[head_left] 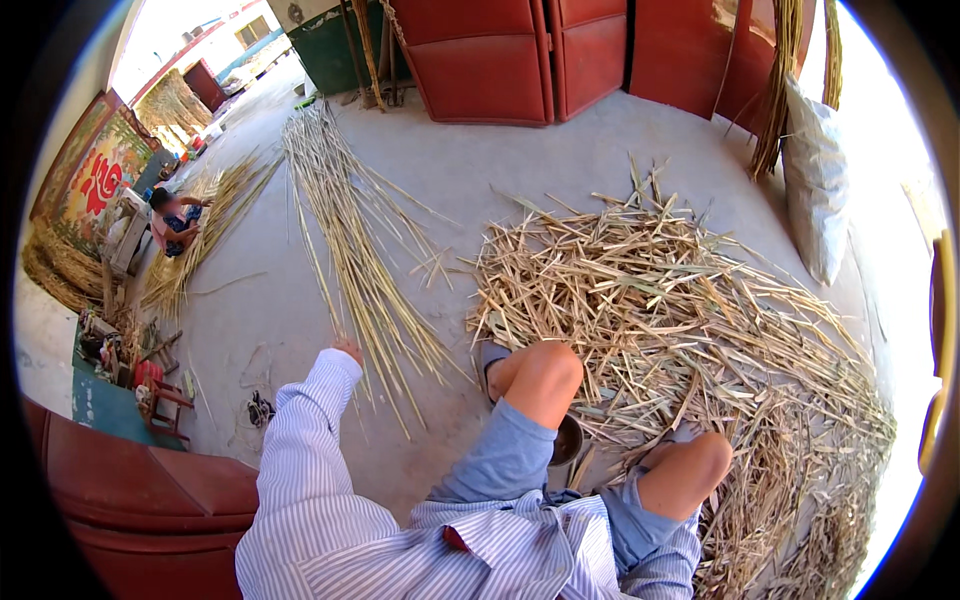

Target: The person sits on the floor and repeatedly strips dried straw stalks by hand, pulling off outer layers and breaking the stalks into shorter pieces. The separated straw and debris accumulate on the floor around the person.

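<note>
Left hand: stretched out ahead on a striped sleeve, only its knuckles showing past the cuff; it meets the near end of the long stalks, but I cannot tell whether the fingers are spread or gripping.
Right hand: not in view; its state cannot be told.
Long stalks: a bundle of pale, thin reed-like stems lying on the concrete floor, running from the left hand straight away from it, fanned slightly at the near end.
Heap of husks: a broad pile of dry strips and leaves to the right of the left hand, spreading around the person's bare knees and on past them to the right.
Dark bowl: between the knees, close below the left hand's level, partly hidden by a leg.
White sack: far right of the hand, leaning upright.
Red doors: well beyond the stalks' far end.
Another person: well left of the hand, sitting among more stalks.
</note>
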Demonstrator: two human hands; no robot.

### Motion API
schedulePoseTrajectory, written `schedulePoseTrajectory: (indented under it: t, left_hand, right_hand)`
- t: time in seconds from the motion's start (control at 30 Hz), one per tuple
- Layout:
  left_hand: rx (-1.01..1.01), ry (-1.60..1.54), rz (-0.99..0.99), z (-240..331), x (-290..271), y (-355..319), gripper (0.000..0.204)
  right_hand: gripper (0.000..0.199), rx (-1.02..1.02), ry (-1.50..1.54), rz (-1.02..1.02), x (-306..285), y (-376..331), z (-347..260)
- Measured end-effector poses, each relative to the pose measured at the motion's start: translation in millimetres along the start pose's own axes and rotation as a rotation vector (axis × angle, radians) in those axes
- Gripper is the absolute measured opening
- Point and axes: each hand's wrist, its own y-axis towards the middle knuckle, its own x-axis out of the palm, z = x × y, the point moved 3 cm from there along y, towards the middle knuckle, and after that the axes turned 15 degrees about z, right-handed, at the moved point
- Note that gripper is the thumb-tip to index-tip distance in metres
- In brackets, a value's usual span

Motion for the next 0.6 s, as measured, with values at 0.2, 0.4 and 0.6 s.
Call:
schedulePoseTrajectory:
  t: [0.2, 0.4, 0.6]
  left_hand:
    - [0.195, -0.393, 0.105, -11, 92, -61, 0.038]
    - [0.159, -0.773, 0.105, 170, -13, -57, 0.028]
    - [0.241, -0.751, 0.112, 171, -41, -53, 0.028]
  right_hand:
    - [0.063, -0.066, 0.721, -0.32, 39, -67, -44]
    - [0.079, -0.374, 0.592, -0.868, 76, -183, -191]
    - [0.091, -0.413, 0.638, -1.008, 80, -229, -197]
